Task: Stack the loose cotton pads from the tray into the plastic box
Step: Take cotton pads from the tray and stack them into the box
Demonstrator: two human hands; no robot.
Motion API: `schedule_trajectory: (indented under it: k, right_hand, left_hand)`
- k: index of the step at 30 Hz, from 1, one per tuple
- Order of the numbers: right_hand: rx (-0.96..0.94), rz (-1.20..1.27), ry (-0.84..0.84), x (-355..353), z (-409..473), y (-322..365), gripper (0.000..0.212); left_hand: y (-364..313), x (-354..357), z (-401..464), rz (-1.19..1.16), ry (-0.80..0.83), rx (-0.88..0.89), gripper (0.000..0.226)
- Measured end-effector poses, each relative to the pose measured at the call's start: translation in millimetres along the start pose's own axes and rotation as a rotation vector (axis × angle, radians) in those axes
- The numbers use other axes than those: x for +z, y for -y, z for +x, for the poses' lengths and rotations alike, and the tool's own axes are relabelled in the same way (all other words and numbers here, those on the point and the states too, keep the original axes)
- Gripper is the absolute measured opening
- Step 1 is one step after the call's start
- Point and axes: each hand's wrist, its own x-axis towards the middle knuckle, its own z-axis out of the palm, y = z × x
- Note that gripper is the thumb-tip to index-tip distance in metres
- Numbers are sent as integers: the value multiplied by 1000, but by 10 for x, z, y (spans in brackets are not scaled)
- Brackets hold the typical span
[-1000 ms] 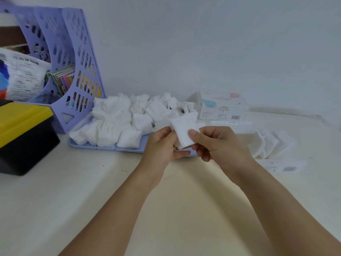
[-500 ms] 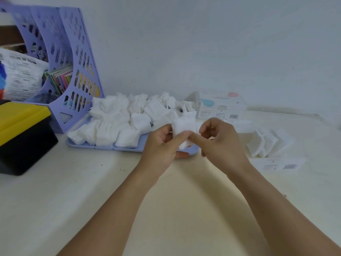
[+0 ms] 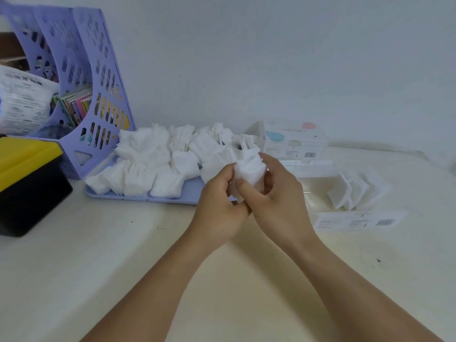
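We hold a small bundle of cotton pads [image 3: 249, 172] upright above the bench [image 3: 123, 267], left hand [image 3: 217, 206] and right hand [image 3: 274, 193] both with fingers clamped on it, likely to square its edges. Its long axis runs near vertical, between the tray [image 3: 190, 193] and the plastic box [image 3: 345, 191], where a few pads already lean

White cotton pads [image 3: 153, 164] heaped on lilac tray [image 3: 190, 193], some (leaning) in clear plastic box [image 3: 318, 193] rightward

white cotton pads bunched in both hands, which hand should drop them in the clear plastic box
Right, probably. The right hand already grips the white cotton pads, and the clear plastic box lies on that side; the left hand would cross over.
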Motion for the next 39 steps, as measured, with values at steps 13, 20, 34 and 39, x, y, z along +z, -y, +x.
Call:
schedule_trajectory:
  k: [13, 20, 34, 39]
  right_hand:
    - [-8, 83, 315, -147, 101, -30, 45]
    - [-149, -7, 415, -231, 164, -44, 27]
    - [-260, -250, 389, -502, 306, -122, 26]
    - [-184, -108, 420, -548, 340, -100, 20]
  left_hand:
    - [-135, -68, 35, -628, 218, -334, 44]
    - [-216, -188, 69, -814, 199, -442, 37]
    - [-154, -149, 61, -269, 75, -327, 37]
    - [-152, -150, 41, -252, 110, -334, 41]
